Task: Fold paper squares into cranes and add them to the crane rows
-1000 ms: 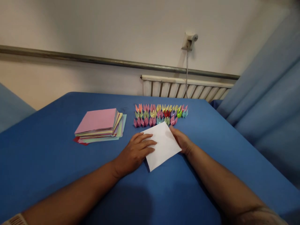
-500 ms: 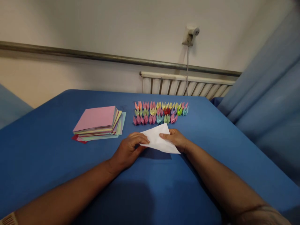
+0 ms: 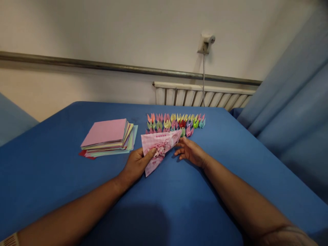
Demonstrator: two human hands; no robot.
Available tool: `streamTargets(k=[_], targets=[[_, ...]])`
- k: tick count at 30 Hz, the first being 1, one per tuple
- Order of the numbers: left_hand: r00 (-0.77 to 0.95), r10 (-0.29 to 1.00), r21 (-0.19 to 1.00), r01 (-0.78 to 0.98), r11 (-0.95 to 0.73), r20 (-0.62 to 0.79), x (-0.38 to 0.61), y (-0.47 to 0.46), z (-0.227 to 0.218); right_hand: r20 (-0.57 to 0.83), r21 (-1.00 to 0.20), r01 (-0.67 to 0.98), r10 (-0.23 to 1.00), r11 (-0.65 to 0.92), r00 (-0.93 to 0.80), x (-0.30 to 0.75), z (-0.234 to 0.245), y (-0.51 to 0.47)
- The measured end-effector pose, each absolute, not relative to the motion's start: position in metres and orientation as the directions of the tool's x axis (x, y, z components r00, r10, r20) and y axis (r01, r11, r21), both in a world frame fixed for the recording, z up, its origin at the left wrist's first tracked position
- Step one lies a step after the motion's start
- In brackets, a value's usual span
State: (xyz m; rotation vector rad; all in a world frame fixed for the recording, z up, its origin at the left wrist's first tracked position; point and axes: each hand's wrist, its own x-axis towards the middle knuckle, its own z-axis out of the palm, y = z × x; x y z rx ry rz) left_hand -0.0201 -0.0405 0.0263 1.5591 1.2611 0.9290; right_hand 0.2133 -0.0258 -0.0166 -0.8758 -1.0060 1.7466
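Note:
My left hand (image 3: 138,163) grips a folded sheet of origami paper (image 3: 159,147), thumb on top and fingers underneath. Pink with a printed pattern on the side facing me, the paper has a roughly triangular outline and is held above the table. At its right-hand corner is my right hand (image 3: 189,150), its fingers apart and slightly curled; whether a fingertip touches the corner is hard to tell. Just beyond the paper stand rows of small folded paper cranes (image 3: 182,123) in several colours, part of the front row hidden by the sheet.
A thick stack of coloured paper (image 3: 107,133), pink on top, lies to the left on the blue table (image 3: 200,198). Behind the table are a radiator (image 3: 184,95), a metal rail (image 3: 112,67) and a wall socket with a plug (image 3: 205,44). A blue curtain (image 3: 289,112) hangs at the right.
The paper has been turned from its white side to the patterned pink side and moved left in my left hand. My right hand has loosened its hold and spread its fingers.

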Motion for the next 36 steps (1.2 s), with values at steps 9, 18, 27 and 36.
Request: streamTargets(k=[9,18,27,36], targets=[[0.206,0.978,0.98,0.199,-0.023,-0.019,-0.019,-0.045,0.027,0.019,-0.982,-0.187,0.955,-0.038,-0.296,0.211,-0.017,-0.031],[0.595,0.445,0.33,0.298,-0.896,0.669,-0.035,-0.049,0.025,-0.006,-0.886,-0.453,0.979,-0.099,-0.201,0.204,-0.004,-0.037],[0.678,0.387,0.103,0.421,-0.901,0.625,-0.034,-0.049,0.027,-0.08,-0.896,-0.378,0.923,-0.232,-0.376,0.2,-0.006,-0.044],[0.782,0.378,0.072,0.397,-0.915,0.495,-0.029,-0.044,0.025,-0.093,-0.911,-0.366,0.96,-0.189,-0.265,0.205,-0.016,-0.033]])
